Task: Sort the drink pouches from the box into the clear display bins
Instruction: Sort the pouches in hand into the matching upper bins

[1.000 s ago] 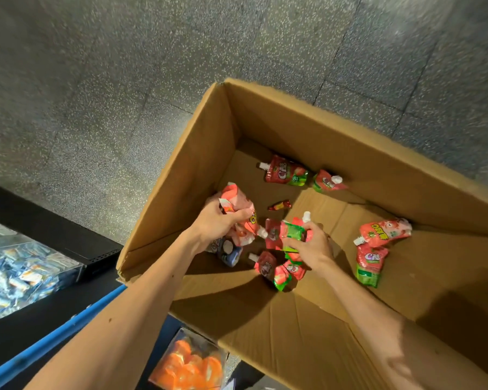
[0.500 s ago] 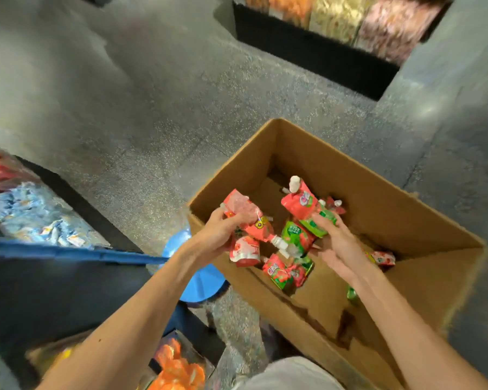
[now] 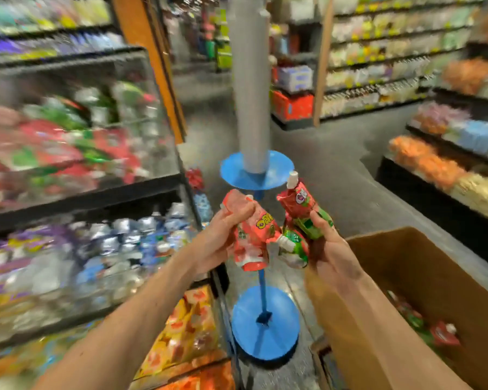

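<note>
While motion blur smears most of the shop aisle, the clear display bins (image 3: 164,142) on the left rack (image 3: 102,197) can be made out. The upper bin is packed with red and green packs, and the one below it holds silver and blue ones.

At lower right stands the open cardboard box (image 3: 423,266), just beside the right forearm. A few loose pouches (image 3: 443,334) lie at its bottom.

Between rack and box a blue stand (image 3: 265,325) rests on the floor (image 3: 335,170), and a grey pole (image 3: 250,80) rises from its upper disc.

Both hands are raised in front of that stand, outside the box and not over any bin. The left hand (image 3: 217,243) has its fingers (image 3: 238,216) curled round a bunch of pink-red pouches (image 3: 254,240), which hang crumpled below the grip. The right hand (image 3: 333,254) pinches a bunch of red-and-green pouches (image 3: 302,204) between thumb and fingers, one white cap pointing up. The two bunches sit just beside each other, and whether they touch cannot be told.
</note>
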